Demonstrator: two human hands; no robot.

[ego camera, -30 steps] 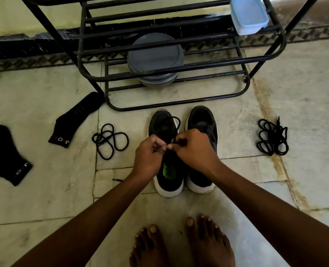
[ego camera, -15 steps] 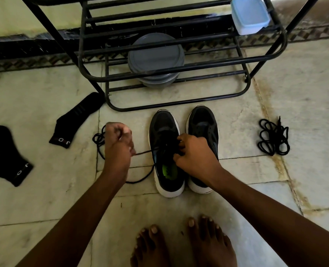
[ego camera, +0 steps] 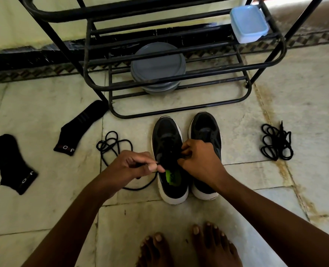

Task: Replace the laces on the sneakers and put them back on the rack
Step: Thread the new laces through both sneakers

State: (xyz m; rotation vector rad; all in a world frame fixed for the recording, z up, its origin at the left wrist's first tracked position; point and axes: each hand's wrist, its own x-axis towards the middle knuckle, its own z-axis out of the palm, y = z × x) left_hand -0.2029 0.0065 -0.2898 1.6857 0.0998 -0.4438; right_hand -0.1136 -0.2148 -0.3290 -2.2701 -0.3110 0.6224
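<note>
Two black sneakers with white soles stand side by side on the floor, the left sneaker with a green insole and the right sneaker. My left hand pinches the end of a black lace just left of the left sneaker's eyelets. That lace trails in loops on the floor to the left. My right hand rests on the left sneaker's tongue area, its fingers curled at the eyelets; what they pinch is hidden. A second coiled black lace lies to the right.
A black metal rack stands just behind the sneakers, with a grey round container on a low shelf and a blue lidded box higher up. Two black socks lie at left. My bare feet are at the bottom.
My left hand pulled the lace out to the left, then came back right to the left sneaker's eyelets. My right hand stayed on the sneaker.
</note>
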